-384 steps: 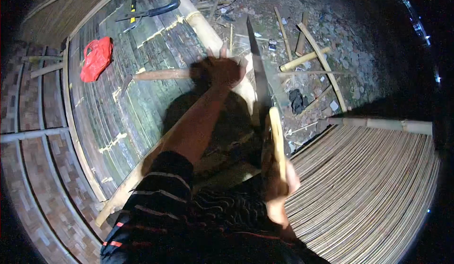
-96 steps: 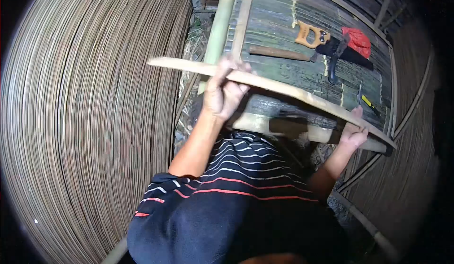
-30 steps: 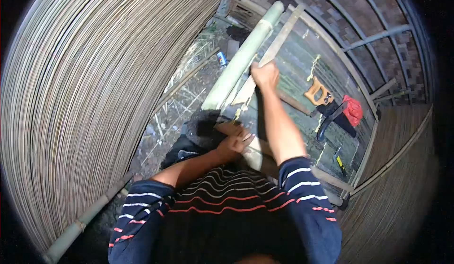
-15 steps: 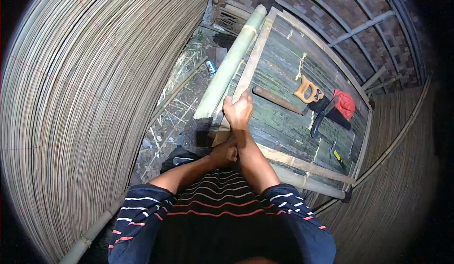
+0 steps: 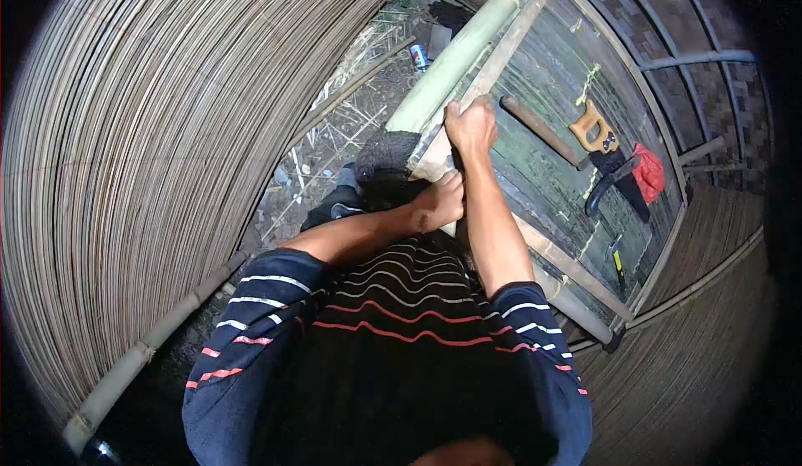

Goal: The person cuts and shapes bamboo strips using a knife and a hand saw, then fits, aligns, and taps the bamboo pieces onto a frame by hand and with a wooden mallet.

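My right hand [image 5: 472,128] is closed around the flat wooden strip [image 5: 505,53] along the left side of a slatted bamboo table top [image 5: 543,90]. Beneath my right forearm, my left hand [image 5: 440,201] is closed in a fist close to the near left corner of the frame. What its fingers hold is hidden. Beside that strip runs a thick green bamboo pole [image 5: 464,53], with dark wrapping [image 5: 388,150] at its near end. Another flat strip [image 5: 560,257] edges the near side.
On the slats lie a wooden rod [image 5: 543,130], a saw with a wooden handle [image 5: 594,129], a dark curved handle [image 5: 597,195], a red cloth [image 5: 648,174] and a yellow-and-black cutter [image 5: 618,261]. Bundled thin sticks [image 5: 184,132] rise at left; a blue can [image 5: 419,57] stands on the littered ground.
The view has shifted, so the table sits farther right and higher. My left hand shows more clearly beside my right forearm. My right hand stays on the wooden strip.
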